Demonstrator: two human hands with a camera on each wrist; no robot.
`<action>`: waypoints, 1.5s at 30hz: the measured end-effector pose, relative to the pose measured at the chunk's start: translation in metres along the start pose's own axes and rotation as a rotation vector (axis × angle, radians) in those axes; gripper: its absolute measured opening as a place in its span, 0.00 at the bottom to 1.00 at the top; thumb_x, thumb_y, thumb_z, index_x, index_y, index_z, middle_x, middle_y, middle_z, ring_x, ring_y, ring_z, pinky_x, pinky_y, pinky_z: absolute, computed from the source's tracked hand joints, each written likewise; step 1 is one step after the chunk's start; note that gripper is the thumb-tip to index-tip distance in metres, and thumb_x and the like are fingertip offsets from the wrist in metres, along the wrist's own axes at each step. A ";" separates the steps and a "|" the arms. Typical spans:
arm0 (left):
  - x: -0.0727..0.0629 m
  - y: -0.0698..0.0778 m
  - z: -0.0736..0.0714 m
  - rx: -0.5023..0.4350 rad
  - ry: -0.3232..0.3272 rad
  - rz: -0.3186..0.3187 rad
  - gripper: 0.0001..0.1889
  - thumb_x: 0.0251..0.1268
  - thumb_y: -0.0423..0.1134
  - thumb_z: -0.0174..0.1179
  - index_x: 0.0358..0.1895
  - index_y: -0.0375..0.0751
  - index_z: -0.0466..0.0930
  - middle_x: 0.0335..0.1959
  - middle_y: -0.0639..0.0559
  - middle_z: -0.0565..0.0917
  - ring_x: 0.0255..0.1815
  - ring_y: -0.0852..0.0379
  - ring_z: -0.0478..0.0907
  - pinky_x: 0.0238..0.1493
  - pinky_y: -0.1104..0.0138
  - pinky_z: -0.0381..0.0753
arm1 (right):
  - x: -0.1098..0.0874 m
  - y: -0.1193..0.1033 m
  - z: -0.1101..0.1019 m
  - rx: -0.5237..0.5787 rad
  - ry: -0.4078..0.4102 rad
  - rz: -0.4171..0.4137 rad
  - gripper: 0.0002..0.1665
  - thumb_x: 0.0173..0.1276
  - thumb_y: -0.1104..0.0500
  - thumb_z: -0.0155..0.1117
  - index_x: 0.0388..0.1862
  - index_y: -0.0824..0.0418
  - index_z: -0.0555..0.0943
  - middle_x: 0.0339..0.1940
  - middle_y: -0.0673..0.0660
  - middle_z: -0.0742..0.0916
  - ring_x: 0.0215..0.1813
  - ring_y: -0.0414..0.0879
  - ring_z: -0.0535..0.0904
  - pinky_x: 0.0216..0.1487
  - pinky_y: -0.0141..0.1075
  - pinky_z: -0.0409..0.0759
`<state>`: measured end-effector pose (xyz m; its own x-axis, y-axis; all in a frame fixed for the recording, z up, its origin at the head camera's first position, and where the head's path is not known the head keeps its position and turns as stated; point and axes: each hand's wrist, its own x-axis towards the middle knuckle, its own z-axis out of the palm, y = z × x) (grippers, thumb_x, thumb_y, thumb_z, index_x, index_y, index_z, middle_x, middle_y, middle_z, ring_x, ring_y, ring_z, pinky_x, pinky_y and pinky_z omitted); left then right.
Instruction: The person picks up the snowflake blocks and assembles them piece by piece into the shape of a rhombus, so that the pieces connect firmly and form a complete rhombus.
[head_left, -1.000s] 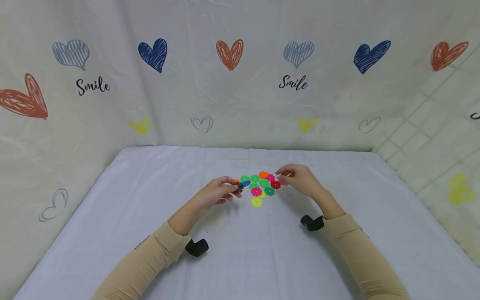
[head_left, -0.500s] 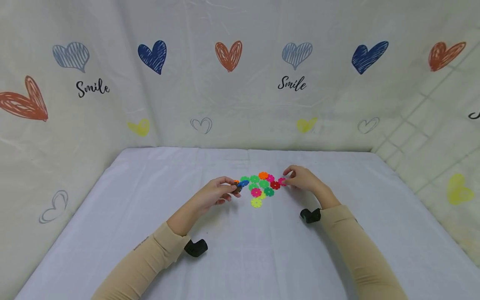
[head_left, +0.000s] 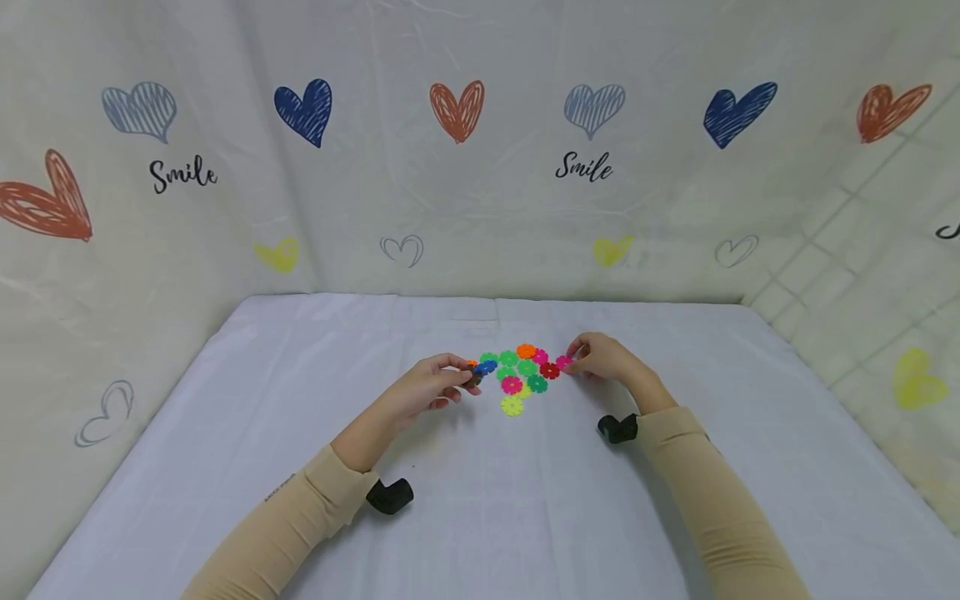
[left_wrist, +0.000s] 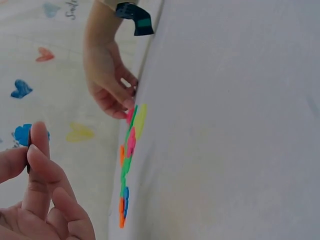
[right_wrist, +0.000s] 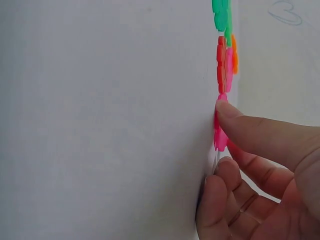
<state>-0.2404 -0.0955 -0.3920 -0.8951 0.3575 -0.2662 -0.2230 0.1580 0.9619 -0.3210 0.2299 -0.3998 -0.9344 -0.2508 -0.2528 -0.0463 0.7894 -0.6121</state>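
Observation:
In the head view, my left hand point(head_left: 427, 389) pinches a notched, flower-shaped plastic disc. The left wrist view shows this blue disc point(left_wrist: 22, 134) partly behind the fingertip, with a dark edge between thumb and finger that I cannot make out. Over at the right end of a flat cluster of such discs, my right hand point(head_left: 606, 360) pinches a pink disc point(right_wrist: 221, 135) lying on the table, its thumb on the near face. A red disc point(head_left: 550, 371) lies just left of it. Green discs point(head_left: 527, 367) fill the cluster's middle.
An orange disc point(head_left: 527, 351) lies at the cluster's back and a yellow disc point(head_left: 512, 406) at its front. The white-covered table point(head_left: 480, 517) meets a heart-printed curtain point(head_left: 510, 200) behind. Black wrist mounts point(head_left: 391, 497) jut from both sleeves.
My right hand has shifted slightly right and lower, its fingertips coming to the pink disc's right edge, so more of the disc shows. The left hand has hardly moved.

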 end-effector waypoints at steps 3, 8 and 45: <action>0.001 0.000 0.000 -0.001 -0.008 0.001 0.09 0.79 0.42 0.57 0.51 0.40 0.77 0.39 0.52 0.89 0.34 0.56 0.76 0.39 0.66 0.66 | -0.001 0.000 0.000 0.007 0.005 0.003 0.19 0.69 0.60 0.71 0.52 0.68 0.76 0.40 0.61 0.79 0.35 0.49 0.76 0.38 0.36 0.79; 0.002 -0.003 -0.001 -0.004 -0.006 -0.011 0.08 0.78 0.41 0.58 0.49 0.40 0.77 0.39 0.51 0.90 0.33 0.57 0.75 0.38 0.66 0.66 | -0.002 0.000 0.001 0.025 0.012 0.013 0.18 0.70 0.59 0.70 0.50 0.66 0.74 0.42 0.61 0.79 0.36 0.50 0.77 0.39 0.36 0.80; 0.001 -0.008 0.002 -0.031 -0.025 -0.010 0.08 0.78 0.40 0.58 0.49 0.40 0.77 0.39 0.51 0.90 0.30 0.60 0.75 0.34 0.68 0.65 | -0.048 -0.062 0.041 0.601 0.104 -0.138 0.21 0.74 0.58 0.68 0.62 0.65 0.82 0.38 0.64 0.83 0.34 0.50 0.78 0.36 0.33 0.83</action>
<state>-0.2390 -0.0949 -0.3997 -0.8830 0.3793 -0.2766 -0.2436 0.1335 0.9606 -0.2587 0.1699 -0.3802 -0.9648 -0.2483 -0.0862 0.0101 0.2928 -0.9561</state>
